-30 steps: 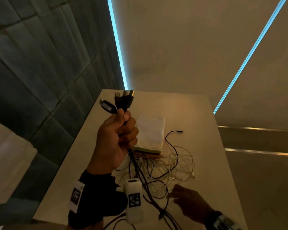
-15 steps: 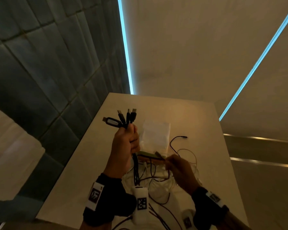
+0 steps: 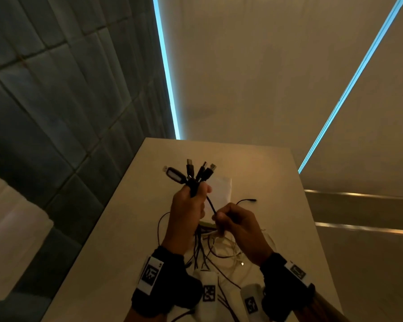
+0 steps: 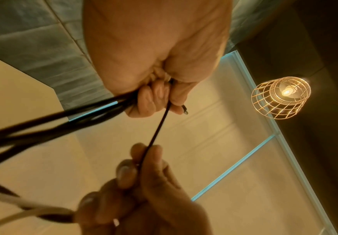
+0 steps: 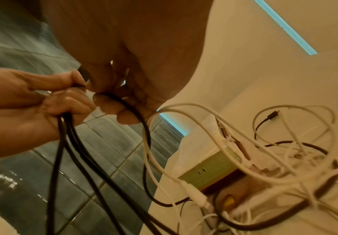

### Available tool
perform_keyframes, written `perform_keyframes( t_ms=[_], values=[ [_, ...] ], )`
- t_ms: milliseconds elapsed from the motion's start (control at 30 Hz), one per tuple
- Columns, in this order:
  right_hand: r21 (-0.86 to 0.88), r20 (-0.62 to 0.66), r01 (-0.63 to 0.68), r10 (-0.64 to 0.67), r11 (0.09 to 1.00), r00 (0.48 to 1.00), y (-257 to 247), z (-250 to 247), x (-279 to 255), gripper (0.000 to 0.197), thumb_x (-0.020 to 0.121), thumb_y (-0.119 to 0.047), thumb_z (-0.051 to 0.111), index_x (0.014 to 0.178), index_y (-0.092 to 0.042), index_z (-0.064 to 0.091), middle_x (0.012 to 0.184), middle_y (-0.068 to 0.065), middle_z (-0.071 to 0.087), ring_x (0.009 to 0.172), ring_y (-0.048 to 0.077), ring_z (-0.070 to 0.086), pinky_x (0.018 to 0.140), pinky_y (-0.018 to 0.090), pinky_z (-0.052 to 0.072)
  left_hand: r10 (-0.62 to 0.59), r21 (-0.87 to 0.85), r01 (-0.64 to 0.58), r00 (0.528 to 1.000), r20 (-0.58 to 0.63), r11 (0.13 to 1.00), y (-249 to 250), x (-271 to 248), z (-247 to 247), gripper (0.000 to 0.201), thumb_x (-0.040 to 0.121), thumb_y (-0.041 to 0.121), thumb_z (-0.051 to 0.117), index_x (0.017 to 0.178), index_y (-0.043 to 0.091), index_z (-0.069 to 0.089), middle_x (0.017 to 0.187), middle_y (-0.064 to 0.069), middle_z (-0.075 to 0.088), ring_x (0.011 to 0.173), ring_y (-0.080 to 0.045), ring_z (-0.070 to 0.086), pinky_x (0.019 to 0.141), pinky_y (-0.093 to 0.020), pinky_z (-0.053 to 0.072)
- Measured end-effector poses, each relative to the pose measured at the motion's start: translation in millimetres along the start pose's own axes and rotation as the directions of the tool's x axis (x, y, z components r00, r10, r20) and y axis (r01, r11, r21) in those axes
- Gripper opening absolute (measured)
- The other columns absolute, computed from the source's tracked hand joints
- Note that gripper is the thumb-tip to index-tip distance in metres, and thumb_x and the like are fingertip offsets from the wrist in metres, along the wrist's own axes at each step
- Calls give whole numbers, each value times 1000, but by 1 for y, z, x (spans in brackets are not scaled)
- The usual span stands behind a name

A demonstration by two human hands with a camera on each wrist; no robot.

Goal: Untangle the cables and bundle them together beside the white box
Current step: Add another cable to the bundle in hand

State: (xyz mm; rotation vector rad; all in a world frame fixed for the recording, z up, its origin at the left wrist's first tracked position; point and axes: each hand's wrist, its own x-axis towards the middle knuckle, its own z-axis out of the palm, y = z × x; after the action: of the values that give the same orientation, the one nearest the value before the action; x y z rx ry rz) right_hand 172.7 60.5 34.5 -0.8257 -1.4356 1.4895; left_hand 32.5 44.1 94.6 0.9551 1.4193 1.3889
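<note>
My left hand (image 3: 191,205) is raised over the table and grips a bunch of black cables (image 3: 192,182), whose plug ends fan out above the fist. In the left wrist view the same black cables (image 4: 63,124) trail out of the fist. My right hand (image 3: 228,219) pinches one thin black cable (image 3: 211,204) just below the left fist; this thin cable (image 4: 158,127) runs taut between both hands. The white box (image 3: 221,187) lies behind the hands, seen again as a box (image 5: 210,168) under white cables (image 5: 264,159). A tangle of white and black cables (image 3: 223,249) lies on the table.
The beige table (image 3: 116,240) is narrow, with a tiled wall (image 3: 56,112) close on the left. A loose black plug end (image 3: 249,200) lies right of the box. A caged lamp (image 4: 280,97) hangs overhead.
My right hand came up from the table's front edge and took hold of a thin black cable below the left fist. The left hand kept its grip on the bunch.
</note>
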Motion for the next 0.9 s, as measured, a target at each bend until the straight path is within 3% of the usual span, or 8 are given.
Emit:
perform_keyframes(
  t_ms=[167,300,367,467,633,733,833,900],
  values=[
    [-1,2,105,-105,995,995,-19,10,13,25,95,-16,54,85,7,58,59,-3,53,51,16,41,49,28,39,34,73,-37,999,42,997,-2,0,6,38,97,43,44,75,19,62,54,9,45,53,-12,40,54,-28,36],
    [-35,111,85,-81,996,990,-10,9,21,28,96,-24,53,75,-6,58,59,-9,47,52,7,39,53,20,35,50,-117,-50,999,2,992,10,1,2,39,97,45,38,77,16,55,73,-3,57,73,-22,58,73,-37,49],
    [-133,138,75,-57,988,989,7,1,20,32,96,-25,52,70,-7,56,62,-6,47,57,8,41,58,22,36,44,-312,-48,999,-21,949,21,2,-4,38,100,41,35,77,14,49,62,-1,48,57,-17,49,62,-32,48],
    [-245,120,29,0,969,993,43,-11,14,35,95,-33,53,68,-11,55,63,-4,47,60,9,43,60,28,37,38,-419,-58,998,-57,906,33,7,-18,41,101,42,32,71,17,42,57,4,24,48,-10,21,48,-26,25],
    [-283,77,-34,58,959,995,78,-13,8,44,93,-42,51,70,-4,51,64,1,41,61,14,39,60,35,32,-10,-432,17,1000,19,902,34,3,-25,38,103,37,32,81,13,51,58,5,27,49,-8,22,50,-26,22],
    [-352,51,-95,120,931,991,98,-23,6,35,93,-42,51,69,-17,54,65,-5,46,63,13,43,62,36,35,49,-418,-35,999,23,908,39,1,-29,36,103,33,31,76,14,45,57,4,25,46,-9,20,46,-25,19],
    [-425,-20,-187,197,886,980,112,-39,0,28,94,-24,54,67,-29,60,61,-13,54,61,2,48,64,34,38,58,-406,-60,998,-16,912,41,-1,-33,35,103,30,32,73,14,42,54,6,25,43,-8,18,43,-24,17],
    [-424,-88,-219,201,879,976,103,-42,3,33,95,-12,54,65,-24,61,57,-12,54,55,-1,47,62,31,38,30,-385,-42,999,-38,922,37,-1,-33,36,104,29,32,72,15,41,53,6,25,41,-8,17,42,-22,17]
  ],
)
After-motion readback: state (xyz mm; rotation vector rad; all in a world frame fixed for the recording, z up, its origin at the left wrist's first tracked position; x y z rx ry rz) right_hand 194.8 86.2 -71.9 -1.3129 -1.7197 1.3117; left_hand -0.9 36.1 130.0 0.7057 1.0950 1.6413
